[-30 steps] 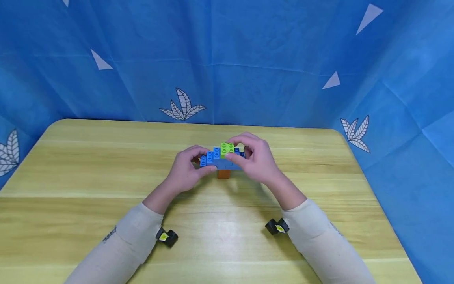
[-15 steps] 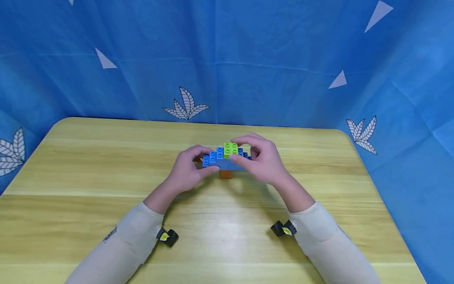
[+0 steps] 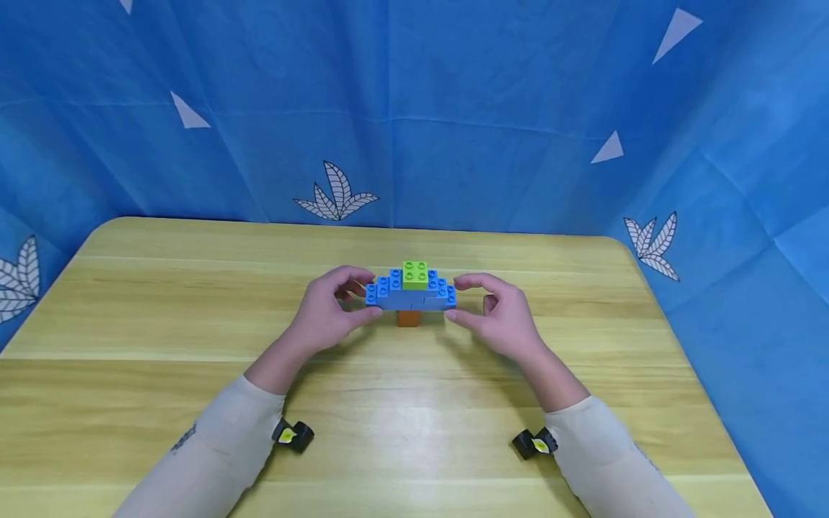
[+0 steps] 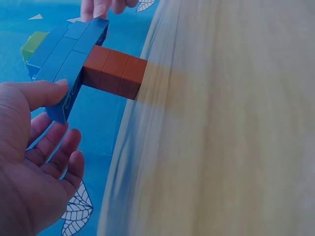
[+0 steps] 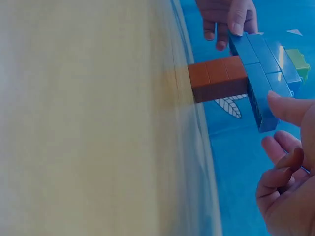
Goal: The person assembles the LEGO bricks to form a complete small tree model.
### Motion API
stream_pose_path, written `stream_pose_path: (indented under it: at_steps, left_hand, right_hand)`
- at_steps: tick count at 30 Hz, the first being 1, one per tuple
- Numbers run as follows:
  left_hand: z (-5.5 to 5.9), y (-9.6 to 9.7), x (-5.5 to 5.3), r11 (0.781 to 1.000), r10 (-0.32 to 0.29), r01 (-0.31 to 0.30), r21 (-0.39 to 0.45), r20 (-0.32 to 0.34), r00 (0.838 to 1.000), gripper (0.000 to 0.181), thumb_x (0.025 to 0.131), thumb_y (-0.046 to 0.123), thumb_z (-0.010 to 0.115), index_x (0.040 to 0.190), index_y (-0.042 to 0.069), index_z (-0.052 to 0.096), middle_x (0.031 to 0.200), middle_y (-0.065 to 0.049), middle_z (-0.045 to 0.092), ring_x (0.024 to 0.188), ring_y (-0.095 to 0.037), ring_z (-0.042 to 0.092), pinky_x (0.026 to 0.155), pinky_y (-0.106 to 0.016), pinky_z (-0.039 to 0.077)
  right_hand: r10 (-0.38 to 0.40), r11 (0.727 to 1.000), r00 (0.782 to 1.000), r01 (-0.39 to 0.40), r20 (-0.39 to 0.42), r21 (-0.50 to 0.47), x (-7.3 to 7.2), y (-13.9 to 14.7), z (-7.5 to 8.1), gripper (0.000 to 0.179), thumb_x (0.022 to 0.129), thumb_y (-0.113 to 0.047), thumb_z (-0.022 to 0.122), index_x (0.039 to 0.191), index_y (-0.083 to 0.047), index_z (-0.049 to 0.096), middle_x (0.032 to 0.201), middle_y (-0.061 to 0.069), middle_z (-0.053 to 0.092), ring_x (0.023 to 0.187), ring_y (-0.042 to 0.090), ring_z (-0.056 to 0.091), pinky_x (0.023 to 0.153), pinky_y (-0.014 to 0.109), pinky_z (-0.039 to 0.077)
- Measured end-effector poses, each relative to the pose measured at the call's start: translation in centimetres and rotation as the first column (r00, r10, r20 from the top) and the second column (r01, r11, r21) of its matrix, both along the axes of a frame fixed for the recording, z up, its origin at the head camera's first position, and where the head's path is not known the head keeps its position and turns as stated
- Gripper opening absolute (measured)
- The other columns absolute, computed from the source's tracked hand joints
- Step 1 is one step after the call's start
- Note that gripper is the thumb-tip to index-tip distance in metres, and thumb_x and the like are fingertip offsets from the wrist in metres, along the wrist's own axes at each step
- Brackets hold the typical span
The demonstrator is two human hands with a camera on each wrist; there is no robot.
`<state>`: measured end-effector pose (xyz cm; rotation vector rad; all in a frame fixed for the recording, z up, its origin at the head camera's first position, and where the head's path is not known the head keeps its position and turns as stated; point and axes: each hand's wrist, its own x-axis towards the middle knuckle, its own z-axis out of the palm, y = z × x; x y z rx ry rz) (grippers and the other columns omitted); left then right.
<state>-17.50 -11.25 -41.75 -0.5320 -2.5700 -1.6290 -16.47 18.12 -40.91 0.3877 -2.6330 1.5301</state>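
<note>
A toy-brick build stands upright on the table: a brown brick column (image 4: 115, 71) carries stepped layers of blue bricks (image 3: 414, 298), topped by a lime-green brick (image 3: 414, 275). My left hand (image 3: 327, 306) holds the left end of the lowest blue layer between thumb and fingers; its thumb lies on the blue side in the left wrist view. At the opposite end, my right hand (image 3: 501, 313) holds the blue layer the same way, its thumb (image 5: 290, 109) on the side face. Part of the right index finger is hidden behind the bricks in the right wrist view.
The wooden table (image 3: 194, 309) has rounded far corners. Blue cloth (image 3: 453, 108) with white leaf and triangle prints hangs behind it and at both sides. A small black camera (image 3: 294, 435) sits at the left sleeve cuff, another black camera (image 3: 534, 444) at the right one.
My right hand has let go of the lime-green brick and moved right and down to the blue layer's right end. My left hand has shifted slightly outward along the left end.
</note>
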Motion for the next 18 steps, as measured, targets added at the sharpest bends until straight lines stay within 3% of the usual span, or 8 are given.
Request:
stream_pose_path:
  at_steps: [7, 9, 14, 16, 18]
  left_hand:
    - [0.1, -0.3, 0.1, 1.000, 0.009, -0.010, 0.017, 0.023, 1.000, 0.036, 0.084, 0.011, 0.083, 0.116, 0.007, 0.068, 0.108, -0.004, 0.067, 0.099, -0.023, 0.061, 0.086, -0.043, 0.050]
    - [0.1, -0.3, 0.1, 1.000, 0.019, -0.019, 0.024, 0.024, 1.000, 0.036, 0.085, 0.011, 0.082, 0.117, 0.007, 0.068, 0.108, -0.005, 0.067, 0.097, -0.023, 0.062, 0.086, -0.042, 0.050]
    - [-0.3, 0.0, 0.0, 0.995, 0.045, -0.047, 0.089, 0.028, 0.999, 0.037, 0.088, 0.006, 0.078, 0.123, 0.001, 0.066, 0.109, -0.010, 0.066, 0.095, -0.023, 0.064, 0.088, -0.036, 0.053]
    - [-0.3, 0.2, -0.1, 0.990, 0.064, -0.068, 0.120, 0.042, 0.997, 0.038, 0.088, 0.004, 0.077, 0.124, -0.002, 0.066, 0.111, -0.011, 0.066, 0.097, -0.023, 0.064, 0.088, -0.032, 0.053]
    - [-0.4, 0.4, -0.2, 0.985, 0.094, -0.102, 0.138, 0.065, 0.993, 0.037, 0.089, 0.004, 0.076, 0.125, -0.002, 0.066, 0.113, -0.012, 0.066, 0.098, -0.023, 0.065, 0.086, -0.029, 0.053]
  right_hand:
    - [-0.013, 0.999, 1.000, 0.012, -0.020, -0.043, 0.0, 0.0, -0.8, 0.032, 0.085, -0.014, 0.082, 0.114, -0.015, 0.072, 0.106, -0.003, 0.069, 0.044, 0.018, 0.031, 0.040, 0.027, 0.025]
    - [-0.016, 0.998, 1.000, 0.015, -0.009, -0.061, 0.1, 0.0, -0.9, 0.030, 0.086, -0.015, 0.081, 0.115, -0.016, 0.072, 0.089, 0.000, 0.067, 0.043, 0.017, 0.030, 0.039, 0.027, 0.025]
    - [-0.015, 0.995, 1.000, 0.015, 0.002, -0.098, -0.1, -0.4, -1.1, 0.030, 0.088, -0.017, 0.080, 0.116, -0.012, 0.071, 0.093, 0.006, 0.069, 0.043, 0.014, 0.031, 0.040, 0.026, 0.025]
    - [-0.023, 0.994, 1.000, 0.024, 0.004, -0.108, -0.3, -0.6, -1.2, 0.030, 0.089, -0.018, 0.079, 0.116, -0.009, 0.072, 0.111, 0.004, 0.070, 0.044, 0.014, 0.032, 0.041, 0.025, 0.026]
    - [-0.041, 0.992, 0.999, 0.043, 0.021, -0.122, -0.5, -0.8, -1.3, 0.031, 0.089, -0.020, 0.079, 0.117, -0.008, 0.073, 0.111, 0.005, 0.071, 0.045, 0.014, 0.033, 0.041, 0.025, 0.026]
